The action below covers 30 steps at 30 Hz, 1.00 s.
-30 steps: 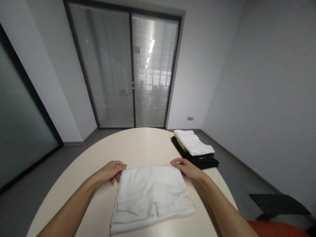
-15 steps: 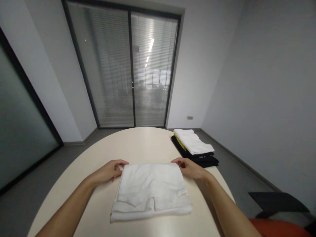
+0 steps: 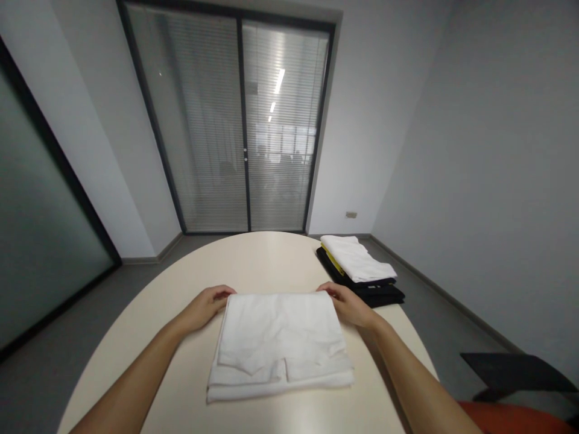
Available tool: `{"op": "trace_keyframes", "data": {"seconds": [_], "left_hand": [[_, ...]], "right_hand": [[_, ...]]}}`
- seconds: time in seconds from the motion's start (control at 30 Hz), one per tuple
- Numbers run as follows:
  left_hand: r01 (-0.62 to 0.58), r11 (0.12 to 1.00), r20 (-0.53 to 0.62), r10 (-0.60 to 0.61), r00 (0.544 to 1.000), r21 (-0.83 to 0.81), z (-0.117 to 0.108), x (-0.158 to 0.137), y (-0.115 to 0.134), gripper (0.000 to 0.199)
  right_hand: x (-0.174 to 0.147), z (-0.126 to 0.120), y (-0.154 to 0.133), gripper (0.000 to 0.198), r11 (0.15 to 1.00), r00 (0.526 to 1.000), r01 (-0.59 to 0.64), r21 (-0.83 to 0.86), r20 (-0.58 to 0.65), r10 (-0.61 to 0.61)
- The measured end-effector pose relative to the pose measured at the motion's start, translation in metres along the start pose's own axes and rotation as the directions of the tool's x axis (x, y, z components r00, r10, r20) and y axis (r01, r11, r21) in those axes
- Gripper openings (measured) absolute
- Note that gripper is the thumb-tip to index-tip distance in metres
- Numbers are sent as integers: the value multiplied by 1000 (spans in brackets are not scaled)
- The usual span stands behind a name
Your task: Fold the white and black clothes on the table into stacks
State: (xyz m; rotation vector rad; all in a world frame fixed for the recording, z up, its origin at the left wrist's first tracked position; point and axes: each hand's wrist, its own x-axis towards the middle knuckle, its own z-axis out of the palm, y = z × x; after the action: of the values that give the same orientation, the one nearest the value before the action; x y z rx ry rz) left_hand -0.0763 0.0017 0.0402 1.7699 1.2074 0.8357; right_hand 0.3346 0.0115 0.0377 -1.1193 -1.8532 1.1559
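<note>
A folded white garment (image 3: 280,337) lies in front of me on the round table, its layered, slightly wrinkled edge towards me. At its far left corner my left hand (image 3: 208,306) is closed, with the thumb hidden beneath the cloth. My right hand (image 3: 347,303) grips the far right corner in the same way, its fingertips partly covered by the fabric. The far edge between both hands looks slightly raised. Whether the garment is a shirt or trousers, I cannot tell.
A stack of folded clothes (image 3: 359,262), white on top with yellow and black below, sits at the table's right edge. Pale tabletop (image 3: 257,259) surrounds the garment. To the lower right is a chair (image 3: 515,416) with a red seat. Glass doors (image 3: 244,120) with blinds stand beyond.
Both hands have closed in on the garment's far corners, their fingers slipping further under the cloth. The far edge has risen a little. My view has shifted slightly.
</note>
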Motion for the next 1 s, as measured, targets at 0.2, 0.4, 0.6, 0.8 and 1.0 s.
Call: {"op": "trace_keyframes", "data": {"seconds": [0.2,0.4,0.6,0.8,1.0], "left_hand": [[132,967,-54,-147,988,-218,3,3,-4,50],[176,948,-40,-193,980,-264,1,5,-4,50],[116,962,-242,-177,954,-248,16,24,-19,50],[83,989,-297,-116,948,-120,21,27,-20,36],[-33,980,-316,95,944,195,18,5,14,31]], "right_hand": [[5,9,5,49,989,998,42,144,-47,-35],[14,6,20,42,992,993,52,116,-116,-38],[32,8,31,40,988,966,46,145,-259,-7],[34,11,37,37,995,956,-16,99,-290,44],[11,8,-1,29,935,918,133,-328,-314,-241]]}}
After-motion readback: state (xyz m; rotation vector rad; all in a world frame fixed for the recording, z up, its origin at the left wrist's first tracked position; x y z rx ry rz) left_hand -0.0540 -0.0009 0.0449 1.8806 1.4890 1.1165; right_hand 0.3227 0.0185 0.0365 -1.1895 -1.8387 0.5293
